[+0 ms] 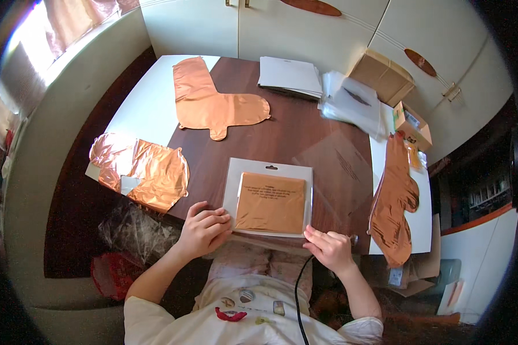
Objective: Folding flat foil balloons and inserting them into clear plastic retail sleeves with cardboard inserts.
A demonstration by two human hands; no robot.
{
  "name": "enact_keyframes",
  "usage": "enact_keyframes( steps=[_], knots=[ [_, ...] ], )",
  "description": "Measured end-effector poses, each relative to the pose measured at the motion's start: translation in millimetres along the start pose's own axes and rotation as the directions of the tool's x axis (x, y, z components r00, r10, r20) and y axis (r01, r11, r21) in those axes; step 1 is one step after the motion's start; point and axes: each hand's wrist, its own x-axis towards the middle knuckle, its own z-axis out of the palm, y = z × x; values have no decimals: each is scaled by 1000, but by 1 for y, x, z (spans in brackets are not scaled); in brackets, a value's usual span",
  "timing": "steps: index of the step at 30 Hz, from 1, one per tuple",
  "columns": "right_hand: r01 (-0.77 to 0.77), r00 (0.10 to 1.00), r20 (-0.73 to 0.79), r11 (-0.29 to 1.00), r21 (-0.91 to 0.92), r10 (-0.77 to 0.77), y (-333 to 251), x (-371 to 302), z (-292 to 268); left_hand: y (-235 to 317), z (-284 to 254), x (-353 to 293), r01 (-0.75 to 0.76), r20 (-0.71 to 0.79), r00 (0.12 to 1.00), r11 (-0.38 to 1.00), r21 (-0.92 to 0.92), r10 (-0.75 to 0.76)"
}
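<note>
A flat package [227,190] lies at the table's near edge: a white card with a hang hole, in what looks like a clear sleeve. On the card sits a folded copper-coloured foil balloon [270,213] with dark print. My left hand [204,231] has its fingers curled against the package's lower left edge; its thumb tip is hard to make out. At the lower right corner, my right hand [330,248] pinches the package between thumb and fingers. Unfolded, flat copper foil balloons lie around it: one at the far left [213,100], one at the left [155,172], one at the right [394,201].
White cards [290,75] are stacked at the back, beside clear plastic sleeves [354,103]. A cardboard box [383,75] and a smaller open box [413,123] stand at the far right. Another clear sleeve [339,167] lies right of the package. A black cable [298,293] hangs before me.
</note>
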Motion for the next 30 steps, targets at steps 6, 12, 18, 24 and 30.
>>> enact_keyframes(
  steps=[6, 12, 18, 24, 30],
  knots=[
    [-165, 955, -231, 982, 96, 183, -13, 12, 21, 14, 15, 8, 226, -144, 962, 972, -64, -233],
    [-403, 893, -165, 908, 116, 418, -24, 23, 17, 20, 17, 13, 355, -143, 925, 935, 0, -352],
    [-282, 948, -149, 959, 21, 282, -21, 15, 18, 30, 14, 15, 307, -87, 951, 940, 147, -297],
    [-59, 998, -2, 977, -207, 60, -40, 17, 10, 77, 26, 25, 75, 239, 963, 977, 199, -123],
    [-7, 1000, 1, 975, -224, 7, -38, 10, 8, 61, 21, 6, 170, 191, 956, 949, 267, -225]
  ],
)
